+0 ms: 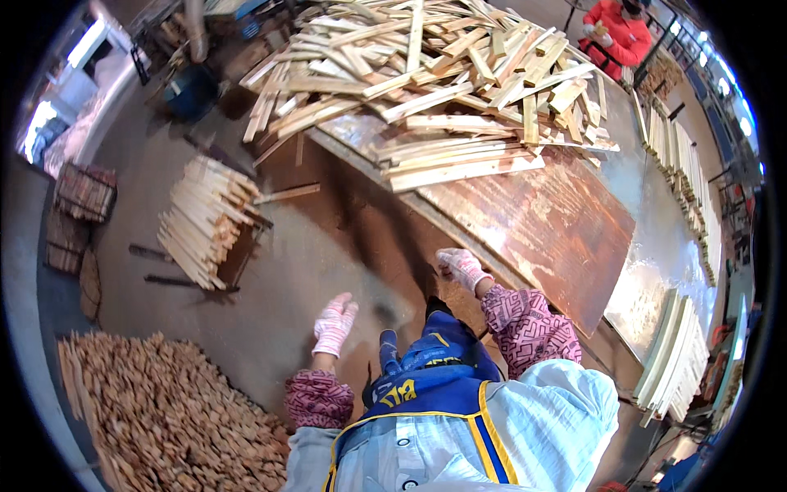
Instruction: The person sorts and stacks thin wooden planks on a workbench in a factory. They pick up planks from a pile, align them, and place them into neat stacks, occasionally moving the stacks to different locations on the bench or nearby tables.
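Note:
My left hand (335, 325), in a pink-and-white knit glove, hangs over the floor with its fingers stretched forward and nothing in it. In a matching glove, my right hand (461, 267) is beside the near edge of the work table, its fingers loosely bent and apart, with no thing visible in them. On the table's brown wooden board (541, 234), just ahead of my right hand, lies a row of pale wood strips (467, 164). Behind that row rises a large jumbled heap of wood strips (426, 70).
A stack of strips (209, 217) rests on a low rack at left. Below it stands a big bundle of strips (172, 410), ends up. More strips (676, 361) are stacked at right. A person in red (619, 37) works across the table.

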`<move>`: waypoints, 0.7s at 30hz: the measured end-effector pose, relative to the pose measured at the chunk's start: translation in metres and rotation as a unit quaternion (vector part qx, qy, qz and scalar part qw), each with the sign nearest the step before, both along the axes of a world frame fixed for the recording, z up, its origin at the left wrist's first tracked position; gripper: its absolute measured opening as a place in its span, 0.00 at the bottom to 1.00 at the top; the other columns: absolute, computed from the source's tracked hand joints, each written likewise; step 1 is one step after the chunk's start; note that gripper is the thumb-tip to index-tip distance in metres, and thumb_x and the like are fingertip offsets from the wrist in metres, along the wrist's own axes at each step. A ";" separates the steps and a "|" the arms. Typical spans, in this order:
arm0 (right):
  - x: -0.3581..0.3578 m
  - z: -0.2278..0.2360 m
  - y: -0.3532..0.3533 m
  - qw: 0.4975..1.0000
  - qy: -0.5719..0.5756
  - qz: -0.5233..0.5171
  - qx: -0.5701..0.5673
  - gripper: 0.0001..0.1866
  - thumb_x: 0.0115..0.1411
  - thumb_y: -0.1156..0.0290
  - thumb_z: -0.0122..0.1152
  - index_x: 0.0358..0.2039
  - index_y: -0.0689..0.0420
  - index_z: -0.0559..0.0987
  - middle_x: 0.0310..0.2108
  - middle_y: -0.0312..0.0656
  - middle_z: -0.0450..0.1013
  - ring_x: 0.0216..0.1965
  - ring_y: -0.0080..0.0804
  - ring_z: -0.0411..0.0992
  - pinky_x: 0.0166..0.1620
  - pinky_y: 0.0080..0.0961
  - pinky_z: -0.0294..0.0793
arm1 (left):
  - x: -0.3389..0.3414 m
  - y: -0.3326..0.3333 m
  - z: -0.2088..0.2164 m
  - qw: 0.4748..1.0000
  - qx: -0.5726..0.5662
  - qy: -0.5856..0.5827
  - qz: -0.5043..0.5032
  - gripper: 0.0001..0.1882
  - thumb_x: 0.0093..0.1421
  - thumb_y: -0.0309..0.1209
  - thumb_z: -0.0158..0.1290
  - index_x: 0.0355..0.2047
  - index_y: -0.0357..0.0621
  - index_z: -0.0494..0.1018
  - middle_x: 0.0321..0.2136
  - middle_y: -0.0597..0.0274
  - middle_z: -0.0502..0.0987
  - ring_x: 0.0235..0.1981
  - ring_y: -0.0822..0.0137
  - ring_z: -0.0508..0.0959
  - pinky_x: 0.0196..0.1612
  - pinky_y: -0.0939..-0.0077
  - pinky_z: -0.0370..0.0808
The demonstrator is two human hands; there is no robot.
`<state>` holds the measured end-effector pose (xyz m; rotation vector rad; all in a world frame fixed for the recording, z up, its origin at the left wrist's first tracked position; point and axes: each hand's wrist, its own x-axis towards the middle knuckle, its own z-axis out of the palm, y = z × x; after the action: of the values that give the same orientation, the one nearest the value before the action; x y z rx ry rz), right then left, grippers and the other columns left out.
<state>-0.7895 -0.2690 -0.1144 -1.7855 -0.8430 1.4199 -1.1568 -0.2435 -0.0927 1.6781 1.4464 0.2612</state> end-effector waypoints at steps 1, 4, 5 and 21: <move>-0.007 0.026 0.015 0.992 0.090 -0.071 -0.057 0.09 0.61 0.67 0.53 0.28 0.56 0.77 0.21 0.38 0.70 0.23 0.25 0.71 0.25 0.24 0.70 | 0.010 0.031 0.010 0.998 0.035 0.059 -0.013 0.26 0.63 0.46 0.53 0.57 0.49 0.71 0.55 0.53 0.74 0.57 0.53 0.73 0.61 0.63 0.67; 0.016 -0.011 0.042 0.980 0.186 -0.071 -0.023 0.08 0.60 0.68 0.53 0.26 0.56 0.75 0.22 0.36 0.71 0.21 0.26 0.69 0.27 0.28 0.70 | 0.093 0.137 0.033 0.972 0.155 0.133 -0.114 0.24 0.62 0.45 0.53 0.56 0.49 0.72 0.54 0.53 0.75 0.57 0.54 0.71 0.60 0.62 0.68; 0.019 -0.020 0.050 0.985 0.173 -0.005 0.006 0.09 0.63 0.67 0.52 0.27 0.55 0.74 0.22 0.36 0.70 0.21 0.25 0.68 0.25 0.25 0.67 | 0.125 0.168 0.044 0.967 0.183 0.121 -0.134 0.24 0.62 0.45 0.53 0.56 0.50 0.72 0.53 0.54 0.75 0.56 0.53 0.72 0.60 0.61 0.68; -0.022 -0.088 0.149 0.912 0.138 -0.316 0.221 0.17 0.64 0.65 0.55 0.49 0.62 0.74 0.38 0.51 0.74 0.37 0.43 0.73 0.40 0.35 0.72 | 0.330 0.311 0.005 0.876 0.124 0.232 -0.403 0.40 0.62 0.57 0.46 0.69 0.54 0.51 0.59 0.38 0.66 0.58 0.42 0.69 0.60 0.53 0.66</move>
<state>-0.8111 -0.1200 -0.2021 -1.2948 -0.3412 0.9249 -0.8273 0.0674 -0.0873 2.5206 0.9089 -0.4720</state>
